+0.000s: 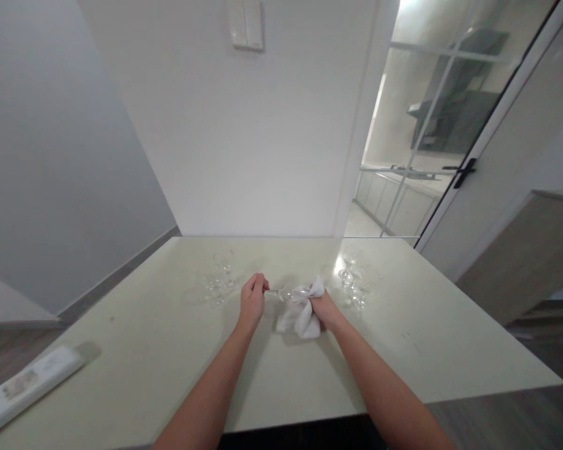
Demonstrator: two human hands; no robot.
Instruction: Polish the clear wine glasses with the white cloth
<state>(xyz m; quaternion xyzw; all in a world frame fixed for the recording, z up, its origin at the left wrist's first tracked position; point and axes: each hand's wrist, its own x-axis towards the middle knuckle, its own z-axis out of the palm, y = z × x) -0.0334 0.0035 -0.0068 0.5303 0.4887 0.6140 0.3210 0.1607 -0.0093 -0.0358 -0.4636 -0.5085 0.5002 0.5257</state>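
A stemmed glass (284,293) lies sideways in the air between my hands, low over the table. My left hand (253,295) is closed around the foot end of its stem. On the other side, my right hand (323,306) grips a white cloth (301,317) pressed against the glass's bowl. Part of the cloth hangs down toward the tabletop. The fingers of my right hand are mostly hidden by the cloth, and the glass's rim is covered too.
Several clear glasses (220,281) stand on the pale table (169,350) to the left, and more clear glasses (351,281) to the right. A long white box (32,381) lies at the left edge. A white wall (263,144) and glass-paned door (417,125) stand behind.
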